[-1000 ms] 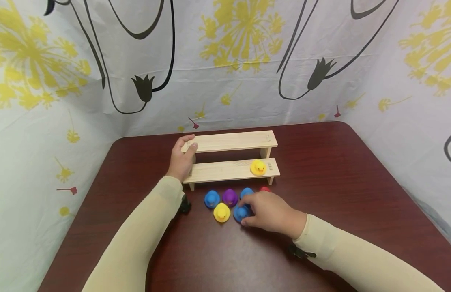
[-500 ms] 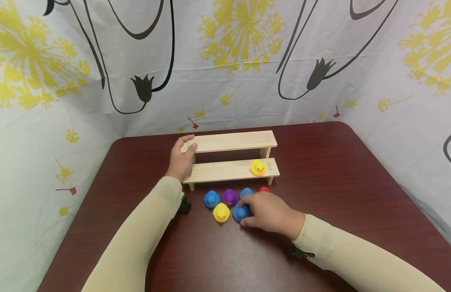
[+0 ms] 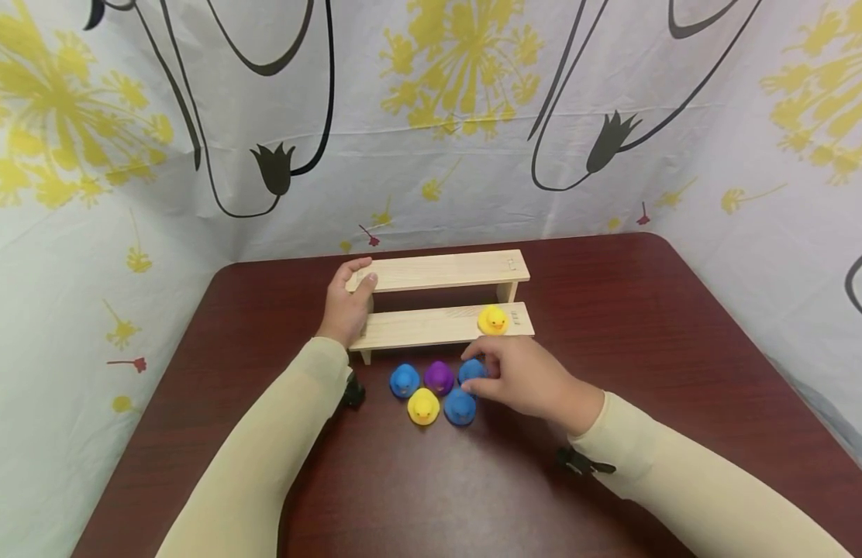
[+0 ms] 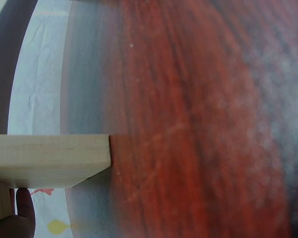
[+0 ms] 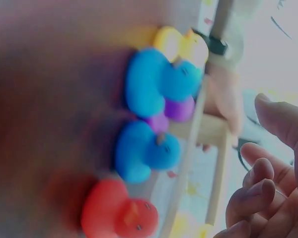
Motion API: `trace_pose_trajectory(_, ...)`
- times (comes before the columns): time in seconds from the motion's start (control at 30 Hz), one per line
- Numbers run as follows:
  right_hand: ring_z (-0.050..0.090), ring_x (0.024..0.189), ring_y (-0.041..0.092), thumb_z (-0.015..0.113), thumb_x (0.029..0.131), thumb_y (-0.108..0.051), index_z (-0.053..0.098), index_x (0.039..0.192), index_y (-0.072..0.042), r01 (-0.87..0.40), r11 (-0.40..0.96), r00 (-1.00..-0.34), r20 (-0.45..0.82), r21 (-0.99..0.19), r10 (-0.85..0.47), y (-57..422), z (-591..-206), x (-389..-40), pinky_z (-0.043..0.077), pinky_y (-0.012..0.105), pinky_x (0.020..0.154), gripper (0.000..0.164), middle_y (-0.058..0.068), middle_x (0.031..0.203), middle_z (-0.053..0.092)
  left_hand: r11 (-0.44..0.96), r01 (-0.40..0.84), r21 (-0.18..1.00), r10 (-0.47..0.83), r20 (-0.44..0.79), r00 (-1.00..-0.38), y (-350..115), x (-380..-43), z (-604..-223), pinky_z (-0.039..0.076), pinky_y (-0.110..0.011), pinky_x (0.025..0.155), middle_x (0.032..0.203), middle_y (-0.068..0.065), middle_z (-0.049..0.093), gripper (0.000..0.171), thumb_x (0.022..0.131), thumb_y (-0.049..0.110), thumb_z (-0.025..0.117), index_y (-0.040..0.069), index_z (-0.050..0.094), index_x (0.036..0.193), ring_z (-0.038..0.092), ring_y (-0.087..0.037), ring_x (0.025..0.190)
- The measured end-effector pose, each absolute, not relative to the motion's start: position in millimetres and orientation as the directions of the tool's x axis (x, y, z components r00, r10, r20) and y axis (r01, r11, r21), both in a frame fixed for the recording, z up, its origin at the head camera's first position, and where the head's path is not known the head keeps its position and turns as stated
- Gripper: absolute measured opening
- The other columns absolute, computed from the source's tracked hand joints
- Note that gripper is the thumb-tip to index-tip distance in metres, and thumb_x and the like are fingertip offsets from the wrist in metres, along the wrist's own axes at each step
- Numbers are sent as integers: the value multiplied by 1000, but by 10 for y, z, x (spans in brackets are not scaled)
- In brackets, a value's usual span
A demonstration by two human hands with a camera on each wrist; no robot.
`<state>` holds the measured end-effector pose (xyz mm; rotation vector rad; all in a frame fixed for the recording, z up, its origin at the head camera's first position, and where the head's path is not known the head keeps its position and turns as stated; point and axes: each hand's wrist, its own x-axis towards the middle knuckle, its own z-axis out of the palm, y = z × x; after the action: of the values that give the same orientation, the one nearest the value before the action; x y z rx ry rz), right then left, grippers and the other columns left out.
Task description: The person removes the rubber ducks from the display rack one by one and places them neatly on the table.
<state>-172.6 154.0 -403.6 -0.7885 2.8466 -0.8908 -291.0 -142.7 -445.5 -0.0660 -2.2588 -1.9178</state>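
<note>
My left hand grips the left end of a two-step wooden shelf, thumb at the front of the upper step. One yellow rubber duck sits on the right part of the lower step. Before the shelf, my right hand hovers over the ducks with thumb and fingers apart and nothing between them. Nearest its fingertips is the back blue duck; another blue duck stands in front of it. The right wrist view shows a red duck, hidden behind the hand in the head view.
A purple duck, a left blue duck and a front yellow duck stand close together on the dark red-brown table. A patterned white cloth hangs behind the table and at its sides.
My right hand has come off the front blue duck and shifted up and to the right, toward the back blue duck. The left hand stays on the shelf.
</note>
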Motion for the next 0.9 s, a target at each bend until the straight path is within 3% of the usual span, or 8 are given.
trace_pose_trajectory(0.27, 46, 56, 11, 90, 86, -28, 74, 119, -13, -410, 708, -902, 140, -576, -408, 1685, -3895, -1888, 41, 29, 54, 40, -5, 65, 50, 154, 128, 980, -64, 140, -988, -1367, -2722, -4207, 22, -52, 129, 165, -16, 39, 40, 110, 20, 56, 8, 54, 148, 31, -31, 155)
trace_pose_trajectory(0.53, 46, 56, 16, 89, 88, -23, 72, 126, -9, -351, 665, -931, 172, -659, -320, 1806, -3928, -2058, 38, 28, 50, 44, 0, 67, 51, 160, 134, 978, -68, 146, -987, -1357, -2704, -4188, 23, -51, 128, 164, -15, 40, 39, 110, 20, 55, 10, 55, 148, 31, -31, 155)
trace_pose_trajectory(0.9, 49, 57, 18, 86, 88, -18, 70, 131, -10, -286, 669, -954, 135, -686, -269, 1963, -4065, -2277, 39, 27, 50, 46, 2, 68, 55, 134, 124, 983, -54, 132, -990, -1378, -2724, -4198, 25, -48, 128, 165, -11, 40, 40, 109, 19, 58, 9, 55, 148, 30, -27, 156)
